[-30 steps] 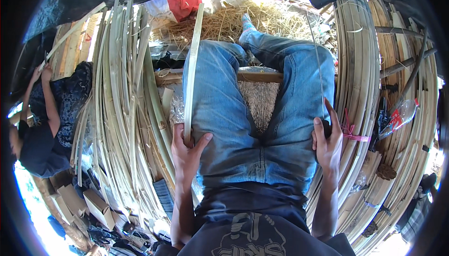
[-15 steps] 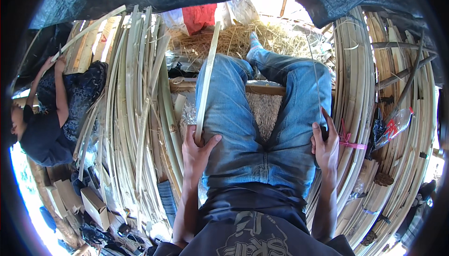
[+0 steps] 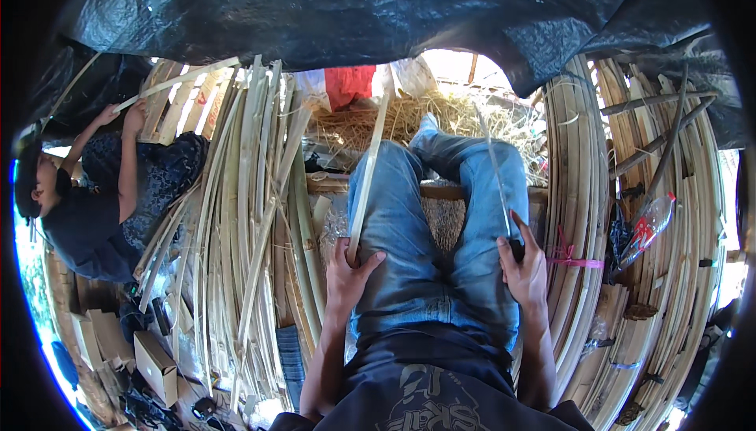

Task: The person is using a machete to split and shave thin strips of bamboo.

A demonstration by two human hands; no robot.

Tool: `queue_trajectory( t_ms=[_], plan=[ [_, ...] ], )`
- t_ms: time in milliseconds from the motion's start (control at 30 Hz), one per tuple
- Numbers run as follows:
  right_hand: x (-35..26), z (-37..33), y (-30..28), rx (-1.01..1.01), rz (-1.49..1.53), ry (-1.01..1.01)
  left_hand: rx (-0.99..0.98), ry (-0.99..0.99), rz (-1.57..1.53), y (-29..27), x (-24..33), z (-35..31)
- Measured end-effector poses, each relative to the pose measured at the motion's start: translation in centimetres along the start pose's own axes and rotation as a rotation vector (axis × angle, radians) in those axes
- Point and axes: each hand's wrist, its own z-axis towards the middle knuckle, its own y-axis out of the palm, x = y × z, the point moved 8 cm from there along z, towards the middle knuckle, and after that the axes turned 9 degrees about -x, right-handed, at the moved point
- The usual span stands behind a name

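Left hand [image 3: 353, 280] grips a wooden strip [image 3: 370, 175]; right hand [image 3: 526, 273] grasps a knife [image 3: 496, 171], now nearer the strip than half a second earlier, though still apart.

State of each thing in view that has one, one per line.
Left hand: closed round the pale strip's near end
Pale strip: held, pointing away
Right hand: gripping a dark handle
Thin blade: bare, pointing away
Right-side strip bundle: tied with pink tie
Bottle: red cap on
Black sheet: hanging, creased
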Motion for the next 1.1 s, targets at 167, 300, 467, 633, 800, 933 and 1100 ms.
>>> queue_trajectory(
  t_ms=[167, 300, 467, 633, 800, 933, 1100],
  plan=[
    [-1.6, 0.5, 1.3, 0.018, -0.18, -0.203, 0.032, 0.163, 0.154, -0.9, 2.7, -1.2],
    [-3.9, 0.3, 1.2, -0.047, -0.246, -0.287, 0.109, 0.254, 0.404, -1.9, 4.5, -2.4],
    [-9.9, 1.1, 1.7, -0.033, -0.181, -0.736, -0.108, 0.173, -0.144, -0.5, 5.4, -0.9],
    [-9.6, 4.1, 8.2, -0.234, -0.115, -0.684, -0.204, 0.172, -0.193, 0.1, 8.8, -0.5],
    [-9.8, 3.7, 9.9, -0.124, -0.216, -0.678, -0.275, 0.049, -0.578, 1.4, 8.7, 0.2],
    [-9.8, 3.4, 10.5, -0.131, -0.238, -0.722, -0.326, -0.049, -0.547, 1.8, 5.0, 0.7],
    [-8.5, 3.4, 12.2, -0.229, -0.389, -0.711, 0.263, 0.868, 0.411, 0.7, 9.6, -2.6]
  ],
)
